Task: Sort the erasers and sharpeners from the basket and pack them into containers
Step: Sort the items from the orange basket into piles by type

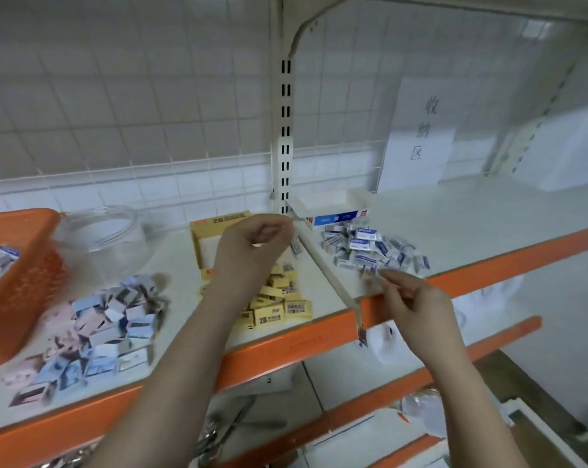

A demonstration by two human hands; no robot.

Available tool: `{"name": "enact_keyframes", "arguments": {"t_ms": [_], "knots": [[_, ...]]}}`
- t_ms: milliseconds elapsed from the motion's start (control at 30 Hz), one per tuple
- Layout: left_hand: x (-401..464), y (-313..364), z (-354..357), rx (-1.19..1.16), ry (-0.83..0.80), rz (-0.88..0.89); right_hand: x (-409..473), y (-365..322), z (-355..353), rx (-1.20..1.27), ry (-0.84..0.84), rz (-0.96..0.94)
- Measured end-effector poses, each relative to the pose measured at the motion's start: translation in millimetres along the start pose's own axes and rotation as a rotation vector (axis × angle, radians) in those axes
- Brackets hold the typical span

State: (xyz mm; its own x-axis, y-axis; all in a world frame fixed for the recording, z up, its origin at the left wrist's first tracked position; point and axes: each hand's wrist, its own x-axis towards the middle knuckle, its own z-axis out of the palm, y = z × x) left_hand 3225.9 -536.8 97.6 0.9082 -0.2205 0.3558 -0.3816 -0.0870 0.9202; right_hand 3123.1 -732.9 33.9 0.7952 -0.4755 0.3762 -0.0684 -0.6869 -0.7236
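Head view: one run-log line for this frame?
stage: sorting | left hand: curled above yellow erasers | right hand: at blue-white erasers, grip unclear | basket: partly full

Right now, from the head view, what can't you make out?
- Left hand: curled; any eraser inside is hidden by its fingers.
- Right hand: motion blur hides whether its fingertips pinch anything.
- Orange basket: cut off by the left edge, contents mostly unseen.
- Pastel pile: print blurred, so erasers or sharpeners is unclear.
- Yellow box: inside blocked by the left hand.
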Motion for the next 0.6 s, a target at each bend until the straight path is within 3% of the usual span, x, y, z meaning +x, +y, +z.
{"name": "enact_keyframes", "arguments": {"t_ms": [100, 233, 500, 600], "knots": [[33.2, -0.4, 41.0, 0.071, -0.174, 0.069, -1.2, 23.4, -18.0, -0.193, -0.099, 0.013], [74.3, -4.2, 92.5, 0.266, -0.336, 0.144, -8.7, 37.8, -17.6, -0.243, -0.220, -0.022], [107.9, -15.7, 148.5, 0.621, -0.597, 0.194, -8.3, 50.1, -10.8, -0.200, -0.085, -0.060], [108.5, -22.5, 149.1, 0.677, -0.610, 0.188, -4.7, 47.1, -7.7, -0.205, 0.005, -0.042]]}}
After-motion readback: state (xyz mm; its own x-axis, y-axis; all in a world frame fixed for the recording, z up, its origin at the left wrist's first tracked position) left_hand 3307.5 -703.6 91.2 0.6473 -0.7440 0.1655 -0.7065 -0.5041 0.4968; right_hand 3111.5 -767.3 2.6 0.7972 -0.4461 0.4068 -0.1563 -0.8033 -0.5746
